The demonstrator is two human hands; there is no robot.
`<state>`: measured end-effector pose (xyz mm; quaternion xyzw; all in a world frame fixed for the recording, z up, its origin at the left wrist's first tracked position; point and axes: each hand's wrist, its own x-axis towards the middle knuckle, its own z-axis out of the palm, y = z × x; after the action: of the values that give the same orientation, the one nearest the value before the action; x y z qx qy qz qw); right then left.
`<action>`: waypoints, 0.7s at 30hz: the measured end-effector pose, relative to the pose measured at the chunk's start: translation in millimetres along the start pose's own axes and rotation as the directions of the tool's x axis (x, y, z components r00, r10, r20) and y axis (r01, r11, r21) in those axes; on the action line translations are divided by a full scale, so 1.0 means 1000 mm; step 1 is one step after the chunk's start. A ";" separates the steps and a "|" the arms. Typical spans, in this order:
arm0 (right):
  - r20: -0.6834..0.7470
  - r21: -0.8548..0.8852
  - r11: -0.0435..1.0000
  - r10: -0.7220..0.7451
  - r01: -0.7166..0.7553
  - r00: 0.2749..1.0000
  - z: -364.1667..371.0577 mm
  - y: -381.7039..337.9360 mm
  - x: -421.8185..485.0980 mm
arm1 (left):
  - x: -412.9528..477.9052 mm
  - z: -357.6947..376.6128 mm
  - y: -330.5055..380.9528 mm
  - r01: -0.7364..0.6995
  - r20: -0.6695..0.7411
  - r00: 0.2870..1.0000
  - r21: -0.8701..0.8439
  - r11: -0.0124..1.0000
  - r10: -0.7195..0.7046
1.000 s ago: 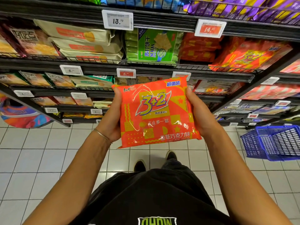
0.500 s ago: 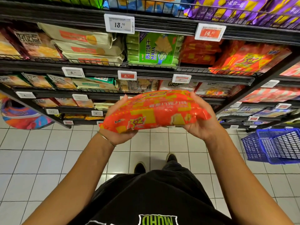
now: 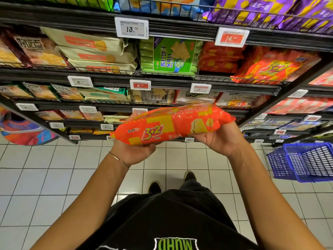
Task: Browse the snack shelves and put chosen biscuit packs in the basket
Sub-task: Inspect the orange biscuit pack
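Head view: glossy orange-red "3+2" biscuit pack [image 3: 171, 126] is held roughly level in front of the black wire snack shelves [image 3: 180, 79], narrow side toward the camera. To do this check well, person should prob. support both ends w/o squeezing, then carry it right & lower it into the blue plastic mesh basket [image 3: 306, 161], which is well apart at right. Left hand [image 3: 134, 150] cups the left end from below. Right hand [image 3: 219, 141] grips the right end. Both forearms are raised, palms up.
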<state>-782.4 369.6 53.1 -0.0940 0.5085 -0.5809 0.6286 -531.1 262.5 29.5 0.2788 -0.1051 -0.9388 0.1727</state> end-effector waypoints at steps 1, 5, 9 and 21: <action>0.015 0.042 0.999 -0.007 0.006 1.000 0.000 0.001 -0.001 | 0.000 0.002 0.004 -0.041 -0.017 0.999 0.050 0.998 0.042; 0.033 0.030 0.999 0.026 -0.027 0.999 0.000 0.001 -0.003 | 0.000 0.020 0.016 -0.164 -0.013 0.985 0.255 0.953 0.173; -0.003 -0.112 0.981 0.157 -0.157 0.988 0.005 0.007 0.001 | 0.004 0.035 0.020 -0.260 0.068 0.965 0.352 0.899 0.253; 0.205 -0.180 0.899 0.431 -0.398 0.879 0.031 0.036 0.002 | 0.024 0.034 -0.007 -0.382 0.104 0.892 0.695 0.609 0.440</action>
<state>-737.4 364.0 40.9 -0.0938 0.4745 -0.3819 0.7875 -571.2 263.4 43.9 0.3271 -0.5063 -0.7513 0.2686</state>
